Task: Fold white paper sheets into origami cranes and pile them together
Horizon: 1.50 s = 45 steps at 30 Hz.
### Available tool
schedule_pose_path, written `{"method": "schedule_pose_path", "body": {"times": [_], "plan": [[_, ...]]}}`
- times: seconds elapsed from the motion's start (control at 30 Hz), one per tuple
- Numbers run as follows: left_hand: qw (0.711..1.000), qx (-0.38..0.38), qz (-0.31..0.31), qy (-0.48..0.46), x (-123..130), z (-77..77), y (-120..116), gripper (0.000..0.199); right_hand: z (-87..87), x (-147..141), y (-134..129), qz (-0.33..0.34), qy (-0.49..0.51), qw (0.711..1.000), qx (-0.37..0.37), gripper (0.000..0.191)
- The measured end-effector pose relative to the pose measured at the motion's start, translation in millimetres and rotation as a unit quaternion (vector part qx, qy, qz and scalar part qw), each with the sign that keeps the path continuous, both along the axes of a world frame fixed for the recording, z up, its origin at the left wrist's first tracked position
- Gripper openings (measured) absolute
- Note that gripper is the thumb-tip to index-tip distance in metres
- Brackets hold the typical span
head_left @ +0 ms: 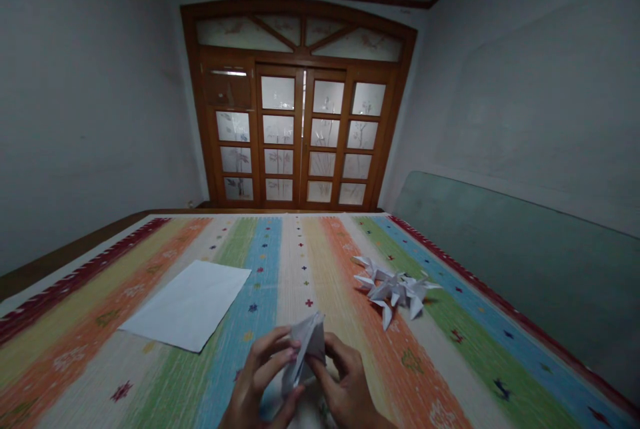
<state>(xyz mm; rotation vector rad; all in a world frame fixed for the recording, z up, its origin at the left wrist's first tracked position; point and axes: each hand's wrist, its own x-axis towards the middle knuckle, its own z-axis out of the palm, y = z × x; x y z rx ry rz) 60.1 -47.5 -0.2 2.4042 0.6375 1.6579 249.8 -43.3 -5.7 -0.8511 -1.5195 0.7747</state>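
Observation:
A partly folded piece of white paper (311, 338) stands upright between my two hands, low in the middle of the view. My left hand (265, 376) grips its left side, fingers on the outer face and thumb near the bottom. On the other side my right hand (343, 379) is closed on the paper, its thumb pressed against the inner folds. The lower part of the paper is partly hidden by my fingers. To the right lies a cluster of folded white paper cranes (395, 289), and to the left a flat stack of white paper sheets (187, 306).
A striped, multicoloured cloth (295, 269) covers the table under my hands. Beyond it are wooden doors with glass panes (303, 136). A pale green panel (500, 236) runs along the right side, and a brown edge (75, 246) shows at the left.

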Motion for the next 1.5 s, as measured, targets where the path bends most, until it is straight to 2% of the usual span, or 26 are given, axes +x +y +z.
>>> {"method": "schedule_pose_path", "body": {"times": [0.17, 0.27, 0.33, 0.47, 0.57, 0.77, 1.0, 1.07, 1.13, 1.23, 1.5], "plan": [[0.995, -0.087, 0.039, -0.018, -1.3, 9.5, 1.3, 0.037, -5.8, -0.3, 4.1, 0.009, 0.050, 0.998, -0.046, 0.018], [0.990, -0.118, 0.074, -0.030, -1.3, 14.9, 3.3, 0.021, -3.5, -0.5, 4.2, 0.031, 0.072, 0.995, -0.068, 0.024], [0.981, -0.165, 0.084, -0.054, 0.4, 17.1, 4.8, 0.011, 0.3, -0.4, 3.1, 0.056, 0.075, 0.992, -0.080, 0.027], [0.939, -0.319, 0.036, -0.125, 6.7, 17.3, 8.9, 0.018, 7.7, -0.6, 1.1, 0.078, 0.074, 0.989, -0.105, 0.028], [0.905, -0.387, 0.024, -0.174, 9.9, 16.2, 12.4, 0.022, 10.0, -1.5, 2.0, 0.072, 0.085, 0.984, -0.137, 0.032], [0.875, -0.435, 0.037, -0.211, 11.4, 16.9, 15.4, 0.030, 10.5, -2.3, 7.6, 0.051, 0.097, 0.973, -0.203, 0.051], [0.845, -0.495, 0.014, -0.204, 11.2, 16.5, 18.0, 0.035, 7.9, -1.3, 13.7, 0.031, 0.099, 0.964, -0.245, 0.050], [0.850, -0.491, 0.014, -0.192, 10.0, 17.7, 19.2, 0.030, 4.7, -0.3, 16.0, 0.025, 0.108, 0.960, -0.258, 0.051], [0.866, -0.473, 0.015, -0.159, 8.4, 18.7, 20.4, 0.024, 1.0, 1.3, 18.1, 0.028, 0.117, 0.957, -0.264, 0.051], [0.873, -0.473, -0.007, -0.118, 6.3, 16.4, 22.4, 0.027, -4.0, 3.8, 20.6, 0.041, 0.127, 0.956, -0.261, 0.049], [0.826, -0.529, -0.073, -0.178, 1.3, 6.3, 20.6, 0.050, -6.2, 4.3, 19.9, 0.051, 0.135, 0.958, -0.248, 0.057]]}}
